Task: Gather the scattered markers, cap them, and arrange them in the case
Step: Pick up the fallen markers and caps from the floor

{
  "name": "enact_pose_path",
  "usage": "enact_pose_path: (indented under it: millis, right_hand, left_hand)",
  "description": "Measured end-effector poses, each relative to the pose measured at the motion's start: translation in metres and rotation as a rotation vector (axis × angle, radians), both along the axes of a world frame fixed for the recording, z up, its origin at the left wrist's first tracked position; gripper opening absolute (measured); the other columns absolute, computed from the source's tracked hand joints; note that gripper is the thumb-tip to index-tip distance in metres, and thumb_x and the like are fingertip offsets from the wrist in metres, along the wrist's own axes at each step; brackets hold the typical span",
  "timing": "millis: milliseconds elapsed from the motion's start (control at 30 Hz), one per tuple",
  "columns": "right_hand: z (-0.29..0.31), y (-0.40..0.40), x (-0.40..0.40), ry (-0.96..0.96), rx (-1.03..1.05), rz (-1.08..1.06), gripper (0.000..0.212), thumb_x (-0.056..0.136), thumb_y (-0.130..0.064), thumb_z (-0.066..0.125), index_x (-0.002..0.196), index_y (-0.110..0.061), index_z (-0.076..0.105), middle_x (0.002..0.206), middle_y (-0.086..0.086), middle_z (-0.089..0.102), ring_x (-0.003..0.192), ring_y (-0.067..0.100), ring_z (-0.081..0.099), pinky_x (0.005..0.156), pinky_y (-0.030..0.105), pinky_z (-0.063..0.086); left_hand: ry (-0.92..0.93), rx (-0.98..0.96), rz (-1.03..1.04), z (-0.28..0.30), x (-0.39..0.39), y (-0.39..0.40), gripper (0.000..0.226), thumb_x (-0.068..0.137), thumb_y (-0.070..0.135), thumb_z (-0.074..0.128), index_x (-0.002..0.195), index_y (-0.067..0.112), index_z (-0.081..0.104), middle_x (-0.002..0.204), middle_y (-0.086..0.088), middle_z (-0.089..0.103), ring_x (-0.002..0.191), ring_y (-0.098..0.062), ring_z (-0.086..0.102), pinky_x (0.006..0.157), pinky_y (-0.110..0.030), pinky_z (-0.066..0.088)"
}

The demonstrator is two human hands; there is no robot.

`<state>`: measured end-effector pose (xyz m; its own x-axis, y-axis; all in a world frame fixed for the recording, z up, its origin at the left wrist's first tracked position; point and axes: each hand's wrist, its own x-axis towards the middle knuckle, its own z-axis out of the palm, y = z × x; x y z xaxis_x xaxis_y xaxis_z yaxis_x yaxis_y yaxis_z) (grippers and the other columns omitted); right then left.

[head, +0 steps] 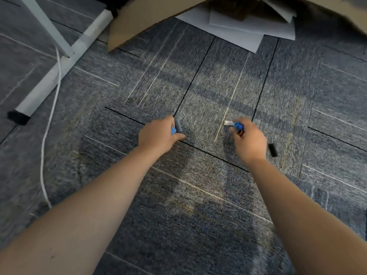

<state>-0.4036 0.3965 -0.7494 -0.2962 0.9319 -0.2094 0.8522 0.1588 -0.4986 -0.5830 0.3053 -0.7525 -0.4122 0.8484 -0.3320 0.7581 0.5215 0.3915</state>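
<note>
Both forearms reach over grey carpet (198,205). Left hand (158,135) is closed around a blue-and-grey marker piece (178,125); right hand (249,140) grips a blue marker (234,124). No writing is legible. Open floor lies between the hands.

Grey carpet-tile floor (198,195) with white cable (46,133), paper sheets (238,30), cardboard (143,18), white frame leg (53,76)

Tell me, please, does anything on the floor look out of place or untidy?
Yes. White papers lie loosely fanned on the carpet under a cardboard flap. A small dark piece, perhaps a cap, lies alone beside the right hand. A white cable trails across the floor.
</note>
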Motion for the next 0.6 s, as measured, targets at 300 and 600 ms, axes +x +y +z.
enact_pose_path:
  millis: [300, 600]
  right_hand:
    - [-0.010, 0.018, -0.002, -0.152, 0.000, 0.089, 0.038, 0.092, -0.023, 0.052, 0.129, -0.024, 0.050, 0.122, 0.008, 0.058, 0.092, 0.024, 0.061, 0.067, 0.027, 0.046]
    - [-0.006, 0.001, 0.002, -0.294, 0.017, 0.145, 0.033, 0.093, -0.030, 0.048, 0.120, -0.013, 0.049, 0.116, 0.008, 0.056, 0.094, 0.026, 0.060, 0.069, 0.032, 0.052]
  left_hand:
    - [-0.002, -0.031, 0.263, -0.011, 0.005, 0.022, 0.051, 0.074, 0.061, 0.059, 0.087, 0.014, 0.042, 0.072, 0.002, 0.048, 0.068, -0.018, 0.049, 0.046, -0.024, 0.026]
    - [-0.053, -0.013, 0.108, -0.009, 0.012, 0.021, 0.015, 0.086, 0.029, 0.059, 0.092, 0.015, 0.056, 0.082, 0.000, 0.052, 0.075, -0.019, 0.047, 0.056, -0.026, 0.032]
